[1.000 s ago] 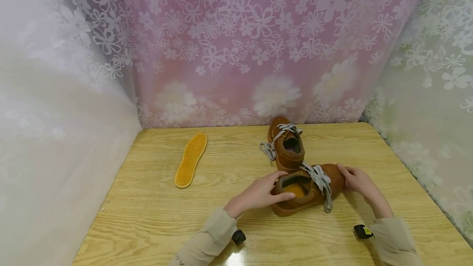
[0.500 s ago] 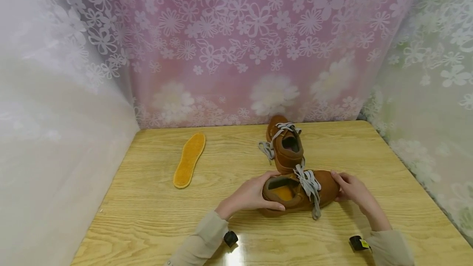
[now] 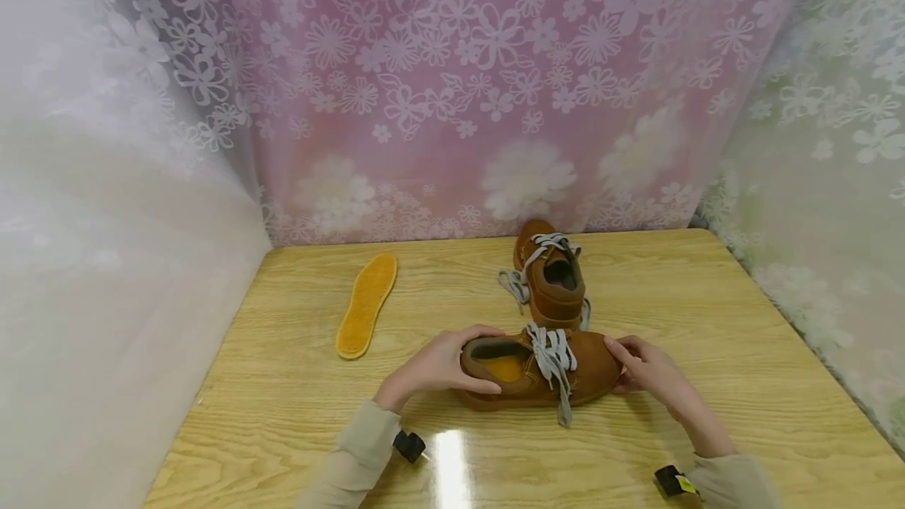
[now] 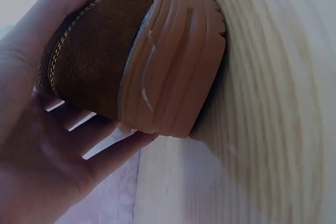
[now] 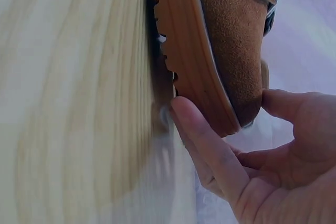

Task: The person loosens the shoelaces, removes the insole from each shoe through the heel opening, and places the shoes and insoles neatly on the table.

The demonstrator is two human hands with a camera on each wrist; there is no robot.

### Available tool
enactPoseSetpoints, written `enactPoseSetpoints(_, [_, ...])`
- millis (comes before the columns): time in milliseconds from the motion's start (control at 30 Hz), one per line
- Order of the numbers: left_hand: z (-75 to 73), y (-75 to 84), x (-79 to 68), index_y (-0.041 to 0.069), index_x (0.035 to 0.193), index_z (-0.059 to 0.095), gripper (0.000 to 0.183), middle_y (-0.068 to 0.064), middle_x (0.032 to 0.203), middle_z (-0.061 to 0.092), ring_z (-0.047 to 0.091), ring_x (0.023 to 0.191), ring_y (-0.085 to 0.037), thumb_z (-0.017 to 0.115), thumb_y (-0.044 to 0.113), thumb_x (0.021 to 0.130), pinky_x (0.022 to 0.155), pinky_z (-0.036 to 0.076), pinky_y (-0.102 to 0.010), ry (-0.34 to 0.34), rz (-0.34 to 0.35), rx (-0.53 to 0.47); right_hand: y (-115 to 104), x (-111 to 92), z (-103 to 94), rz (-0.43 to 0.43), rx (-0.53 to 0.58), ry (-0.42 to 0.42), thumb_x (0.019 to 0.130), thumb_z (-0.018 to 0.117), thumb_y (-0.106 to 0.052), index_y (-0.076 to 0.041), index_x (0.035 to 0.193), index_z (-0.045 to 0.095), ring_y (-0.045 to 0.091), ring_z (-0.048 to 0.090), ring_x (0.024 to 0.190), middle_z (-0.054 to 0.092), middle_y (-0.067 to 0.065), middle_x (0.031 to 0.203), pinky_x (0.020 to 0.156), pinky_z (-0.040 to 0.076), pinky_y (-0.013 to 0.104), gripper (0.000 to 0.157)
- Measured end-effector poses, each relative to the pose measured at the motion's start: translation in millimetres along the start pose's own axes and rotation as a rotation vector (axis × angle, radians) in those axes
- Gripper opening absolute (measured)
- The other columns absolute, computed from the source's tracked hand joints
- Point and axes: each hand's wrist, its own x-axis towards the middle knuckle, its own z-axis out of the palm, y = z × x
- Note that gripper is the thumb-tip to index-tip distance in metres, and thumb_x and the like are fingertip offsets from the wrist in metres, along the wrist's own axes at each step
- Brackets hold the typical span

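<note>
A brown suede shoe (image 3: 590, 364) with grey laces lies sideways across the front of the table, an orange insole (image 3: 503, 368) showing inside its opening. My left hand (image 3: 441, 364) grips the heel, thumb along the near side of the collar and fingers round the back. At the toe, my right hand (image 3: 646, 371) pinches the tip between thumb and fingers. In the left wrist view the heel's rubber sole (image 4: 173, 61) is close over the wood. The right wrist view has fingertips (image 5: 186, 111) under the toe's sole edge. The shoe's far side is hidden.
Behind it a second brown shoe (image 3: 558, 293) stands with its toe toward the back curtain (image 3: 424, 100), its laces spread beside it. A loose orange insole (image 3: 366, 305) lies at the left on the wooden table (image 3: 297, 415). Curtains flank both sides.
Both hands have carried the held shoe leftward and a little nearer, turning it from slanted to nearly straight across. The second shoe and loose insole keep their places.
</note>
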Motion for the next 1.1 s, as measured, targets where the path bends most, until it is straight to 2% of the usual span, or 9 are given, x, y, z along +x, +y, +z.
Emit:
enactPoseSetpoints(233, [-14.4,-14.7,-12.6,0.031,0.149,0.049,0.077,0.015,0.144,0.055,0.052,0.133,-0.011,0.085,0.045,0.082,0.109,0.045,-0.039,-0.003,-0.015,-0.043,-11.6,3.1,15.7,-0.031,-0.032,0.013,0.105,0.054,-0.042,0.012,0.140,0.045,0.024,0.073,0.082,0.059,0.023,0.115,0.072,0.060,0.033,0.064])
enactPoseSetpoints(400, [-25.8,-23.0,-21.3,0.030,0.149,0.049,0.077,0.015,0.145,0.053,0.049,0.136,-0.012,0.085,0.041,0.083,0.111,0.043,-0.043,-0.011,-0.020,-0.078,-19.0,4.5,24.9,-0.057,-0.030,-0.014,0.103,0.060,-0.040,0.011,0.142,0.044,0.026,0.071,0.089,0.058,0.027,0.121,0.074,0.061,0.035,0.066])
enactPoseSetpoints(600, [-41.4,-32.0,-33.7,0.026,0.152,0.047,0.077,0.012,0.148,0.051,0.047,0.138,-0.015,0.084,0.037,0.085,0.111,0.041,-0.048,-0.021,-0.033,-0.130,-27.2,7.9,35.5,-0.152,-0.128,-0.064,0.093,0.075,-0.032,0.015,0.146,0.038,0.029,0.068,0.099,0.058,0.029,0.126,0.074,0.058,0.034,0.080])
enactPoseSetpoints(700, [-47.7,-36.4,-39.9,0.025,0.151,0.047,0.077,0.010,0.149,0.050,0.047,0.138,-0.017,0.084,0.034,0.085,0.110,0.042,-0.049,-0.010,-0.044,-0.147,-32.3,10.7,42.9,-0.203,-0.153,-0.083,0.087,0.082,-0.026,0.017,0.143,0.039,0.029,0.070,0.094,0.062,0.026,0.119,0.071,0.056,0.033,0.084])
enactPoseSetpoints(833, [-53.4,-42.4,-46.4,0.024,0.151,0.047,0.075,0.008,0.150,0.050,0.046,0.139,-0.019,0.084,0.030,0.086,0.110,0.041,-0.051,0.009,-0.054,-0.173,-38.7,16.1,53.0,-0.241,-0.193,-0.070,0.086,0.083,-0.022,0.019,0.141,0.040,0.027,0.071,0.087,0.069,0.019,0.105,0.067,0.056,0.034,0.081])
enactPoseSetpoints(967, [-57.3,-47.1,-52.9,0.028,0.149,0.048,0.071,0.007,0.150,0.050,0.045,0.140,-0.021,0.083,0.027,0.087,0.111,0.039,-0.054,0.037,-0.064,-0.185,-44.8,21.4,63.5,-0.259,-0.293,-0.028,0.088,0.081,-0.024,0.016,0.144,0.041,0.020,0.070,0.073,0.072,0.008,0.084,0.063,0.055,0.035,0.079])
enactPoseSetpoints(1100, [-60.5,-50.9,-57.5,0.030,0.149,0.048,0.069,0.006,0.150,0.050,0.045,0.140,-0.022,0.081,0.027,0.088,0.109,0.039,-0.055,0.056,-0.067,-0.187,-49.7,24.5,73.1,-0.290,-0.414,0.014,0.090,0.079,-0.025,0.013,0.143,0.044,0.012,0.062,0.060,0.068,0.000,0.073,0.060,0.052,0.035,0.075])
